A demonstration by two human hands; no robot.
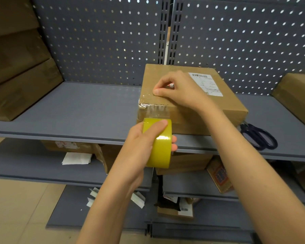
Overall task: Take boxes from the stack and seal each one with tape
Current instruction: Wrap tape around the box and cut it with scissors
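Dim, even light; bowed wide-angle edges

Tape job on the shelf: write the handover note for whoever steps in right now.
Left hand: grips the yellow tape roll at the box's near-left corner, a clear strip running up onto the box.
Right hand: fingertips press the tape onto the top of the cardboard box, which sits on the grey shelf.
Scissors: on the shelf, right of the box.
Done: tape started over the near edge.
Left: finish the strip, cut it, then take the next from the box stack at left.
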